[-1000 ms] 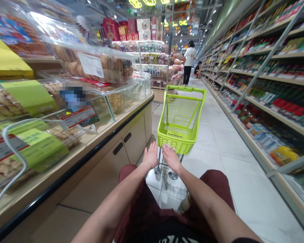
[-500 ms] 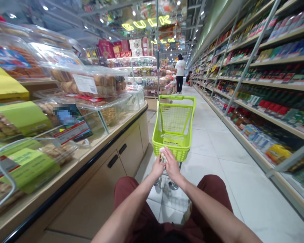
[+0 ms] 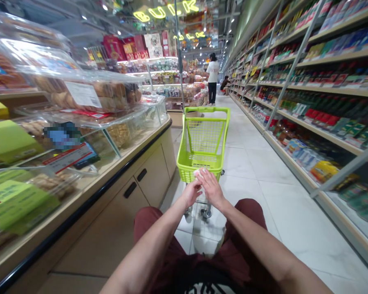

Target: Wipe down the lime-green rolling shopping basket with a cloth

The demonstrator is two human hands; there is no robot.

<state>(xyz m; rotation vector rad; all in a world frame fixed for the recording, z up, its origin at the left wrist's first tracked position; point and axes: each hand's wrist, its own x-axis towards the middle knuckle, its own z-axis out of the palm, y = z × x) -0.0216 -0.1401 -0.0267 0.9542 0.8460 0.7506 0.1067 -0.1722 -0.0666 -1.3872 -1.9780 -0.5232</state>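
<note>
Both my hands meet in front of my knees, over the near end of a lime-green shopping cart (image 3: pixel 203 157). A small crumpled white wad, which looks like a tissue (image 3: pixel 200 172), shows between their fingertips. My left hand (image 3: pixel 191 192) has its fingers curled against it from the left. From the right, my right hand (image 3: pixel 212 189) presses the wad with long, fairly straight fingers held together. Part of the wad is hidden by the fingers. The cart's basket stands upright on small wheels, and neither hand is on its handle.
A glass-edged counter (image 3: pixel 110 171) with boxed baked goods (image 3: pixel 88 92) runs along my left. Tall shelves (image 3: pixel 331 96) of packaged goods line the right. Further down the tiled aisle (image 3: pixel 242 163) a person in a white top (image 3: pixel 213 73) stands, and another person (image 3: pixel 224 83) crouches beyond.
My view has shifted a little forward and right, so the cart and counter sit further left. My hands stay together on the white wad, the right fingers now lying flatter over it.
</note>
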